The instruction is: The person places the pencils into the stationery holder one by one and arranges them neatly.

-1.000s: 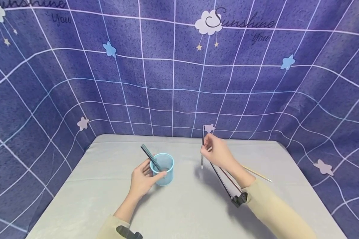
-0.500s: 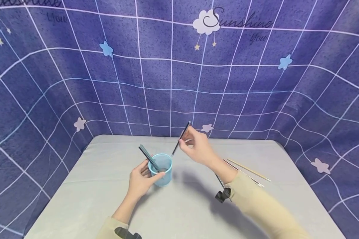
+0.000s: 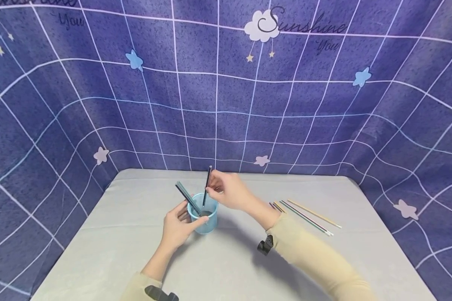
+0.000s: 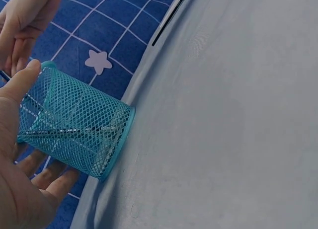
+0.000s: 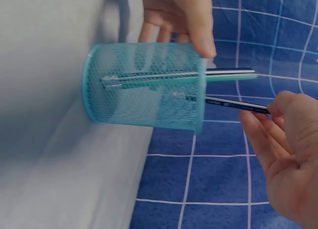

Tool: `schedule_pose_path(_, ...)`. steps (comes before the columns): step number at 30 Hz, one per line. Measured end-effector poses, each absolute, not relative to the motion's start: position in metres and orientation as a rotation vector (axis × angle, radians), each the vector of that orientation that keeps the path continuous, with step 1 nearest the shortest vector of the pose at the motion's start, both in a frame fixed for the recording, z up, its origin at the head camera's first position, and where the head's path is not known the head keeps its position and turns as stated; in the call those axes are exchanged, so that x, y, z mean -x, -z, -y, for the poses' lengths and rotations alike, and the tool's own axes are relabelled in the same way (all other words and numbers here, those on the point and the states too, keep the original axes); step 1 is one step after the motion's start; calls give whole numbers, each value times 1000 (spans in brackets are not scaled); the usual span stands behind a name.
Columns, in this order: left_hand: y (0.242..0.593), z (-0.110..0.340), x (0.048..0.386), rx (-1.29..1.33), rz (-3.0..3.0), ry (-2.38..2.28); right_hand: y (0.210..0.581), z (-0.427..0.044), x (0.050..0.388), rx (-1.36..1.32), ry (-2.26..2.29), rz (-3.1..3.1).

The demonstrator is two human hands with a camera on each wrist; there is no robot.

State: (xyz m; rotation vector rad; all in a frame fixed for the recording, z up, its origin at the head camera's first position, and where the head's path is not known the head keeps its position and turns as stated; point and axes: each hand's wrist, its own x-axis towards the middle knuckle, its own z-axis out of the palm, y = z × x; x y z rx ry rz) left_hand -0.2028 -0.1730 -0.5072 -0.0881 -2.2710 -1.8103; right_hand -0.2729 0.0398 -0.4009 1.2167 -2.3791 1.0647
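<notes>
Our right hand point(image 3: 229, 190) is pinching a slim black pencil point(image 5: 231, 103) between thumb and fingers, just below the middle of the head view, and we are holding that pencil nearly upright, with its lower end inside the mouth of a light blue mesh pencil cup point(image 3: 211, 222). That cup is occupying the lower middle of the frame, and our left hand point(image 3: 178, 228) is clamping it from the left, its thumb lying over the near part of the rim. Inside the cup, a second black pencil point(image 5: 228, 70) and a green pencil point(image 5: 231, 78) are leaning together, their upper ends pointing toward the upper left of the head view.

Right of centre, we are seeing loose pencils on a pale gray cloth point(image 3: 218, 271): a yellow pencil point(image 3: 314, 213) is lying uppermost, a pair of pencils point(image 3: 306, 218) is lying just beside it, and more pencil ends point(image 3: 276, 206) are showing by our beige right sleeve point(image 3: 309, 255). Behind everything, a blue-purple grid curtain point(image 3: 233, 96) with stars and clouds is filling the upper frame.
</notes>
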Motion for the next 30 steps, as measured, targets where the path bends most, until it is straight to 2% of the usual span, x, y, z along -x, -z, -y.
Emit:
schedule_pose_path(11, 508, 176, 205, 103, 2287, 1801, 413, -21, 271, -1265, -859, 2502)
schedule_pose_path(30, 507, 175, 203, 102, 2279, 1844, 423, 6, 272, -1164, -572, 2647)
